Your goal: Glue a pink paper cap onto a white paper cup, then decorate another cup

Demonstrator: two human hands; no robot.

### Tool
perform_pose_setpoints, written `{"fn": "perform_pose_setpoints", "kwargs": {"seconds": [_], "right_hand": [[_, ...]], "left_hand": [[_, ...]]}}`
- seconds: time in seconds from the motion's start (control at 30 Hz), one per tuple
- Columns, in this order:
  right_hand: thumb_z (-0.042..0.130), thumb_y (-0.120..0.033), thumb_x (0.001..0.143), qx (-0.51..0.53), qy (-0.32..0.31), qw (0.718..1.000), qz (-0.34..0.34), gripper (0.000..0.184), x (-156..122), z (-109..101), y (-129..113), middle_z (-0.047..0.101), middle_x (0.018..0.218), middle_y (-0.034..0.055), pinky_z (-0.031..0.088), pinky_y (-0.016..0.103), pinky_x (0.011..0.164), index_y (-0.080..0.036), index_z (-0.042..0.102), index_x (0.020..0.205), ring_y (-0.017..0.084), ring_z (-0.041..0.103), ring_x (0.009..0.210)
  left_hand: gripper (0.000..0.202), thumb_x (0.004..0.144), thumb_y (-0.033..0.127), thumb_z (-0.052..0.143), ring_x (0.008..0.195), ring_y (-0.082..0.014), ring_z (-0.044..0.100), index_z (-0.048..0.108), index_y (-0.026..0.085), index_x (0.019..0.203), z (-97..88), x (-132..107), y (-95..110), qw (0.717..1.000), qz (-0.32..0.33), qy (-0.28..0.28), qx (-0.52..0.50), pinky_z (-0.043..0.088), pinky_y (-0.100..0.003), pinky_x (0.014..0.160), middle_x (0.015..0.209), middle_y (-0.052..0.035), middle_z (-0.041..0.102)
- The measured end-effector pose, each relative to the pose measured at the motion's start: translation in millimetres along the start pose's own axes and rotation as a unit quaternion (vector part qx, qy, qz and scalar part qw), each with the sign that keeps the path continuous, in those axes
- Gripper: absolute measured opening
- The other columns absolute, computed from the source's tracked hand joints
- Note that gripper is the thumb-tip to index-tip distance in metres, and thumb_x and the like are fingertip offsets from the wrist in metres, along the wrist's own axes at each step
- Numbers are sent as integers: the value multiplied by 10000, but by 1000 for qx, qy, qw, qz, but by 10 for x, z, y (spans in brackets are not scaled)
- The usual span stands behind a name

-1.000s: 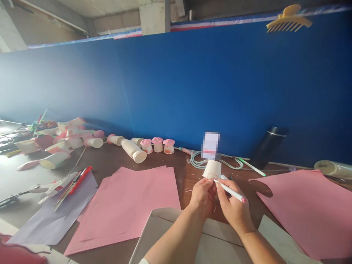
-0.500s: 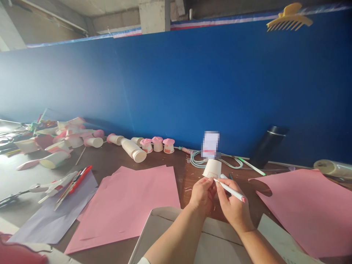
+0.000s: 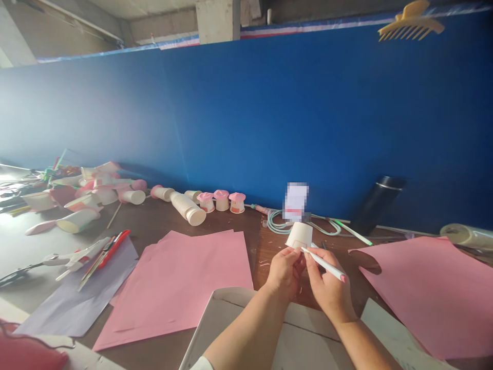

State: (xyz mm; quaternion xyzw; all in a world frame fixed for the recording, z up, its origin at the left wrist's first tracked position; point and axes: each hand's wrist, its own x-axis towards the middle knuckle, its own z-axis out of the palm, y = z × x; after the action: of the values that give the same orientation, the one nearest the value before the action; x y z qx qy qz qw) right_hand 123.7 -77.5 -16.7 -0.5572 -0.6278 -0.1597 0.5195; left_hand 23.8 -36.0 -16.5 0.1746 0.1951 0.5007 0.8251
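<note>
Your left hand [image 3: 284, 271] pinches the paper cup [image 3: 299, 232] by its rim, likely steadying it; your right hand [image 3: 332, 292] pinches the pen [image 3: 325, 264], tip near the red outline [image 3: 300, 241].

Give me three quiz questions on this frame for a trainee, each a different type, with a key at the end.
1. True or false: the right hand holds a white pen.
2. What colour are the tops on the three cups standing in a row? a) blue b) pink c) yellow
3. Short answer: what is the left hand holding?

Key:
1. True
2. b
3. A white paper cup
</note>
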Motion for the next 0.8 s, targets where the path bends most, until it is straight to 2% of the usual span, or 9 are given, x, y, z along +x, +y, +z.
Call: {"fn": "perform_pose_setpoints", "kwargs": {"seconds": [0.2,0.53,0.8], "right_hand": [[569,-398,995,1,-6,1000,-2,225,2,-5,17,766,941,105,612,328,748,-198,671,998,235,753,880],[581,-376,987,12,-11,1000,-8,191,22,-20,-17,760,894,80,602,308,714,-206,669,980,220,751,831],[559,-424,996,9,-8,1000,3,248,3,6,-6,767,910,94,607,327,724,-207,677,991,233,751,855]], "left_hand": [[245,694,249,877,738,-124,611,687,118,774,-2,-2,1,1000,-2,-6,5,499,-244,799,778,-57,653],[236,683,232,864,730,-123,608,684,102,766,-13,15,-16,1000,4,-7,-2,486,-238,785,762,-61,643],[234,671,223,872,703,-106,589,689,106,756,5,6,6,1000,0,-8,-4,477,-222,758,738,-46,635]]}}
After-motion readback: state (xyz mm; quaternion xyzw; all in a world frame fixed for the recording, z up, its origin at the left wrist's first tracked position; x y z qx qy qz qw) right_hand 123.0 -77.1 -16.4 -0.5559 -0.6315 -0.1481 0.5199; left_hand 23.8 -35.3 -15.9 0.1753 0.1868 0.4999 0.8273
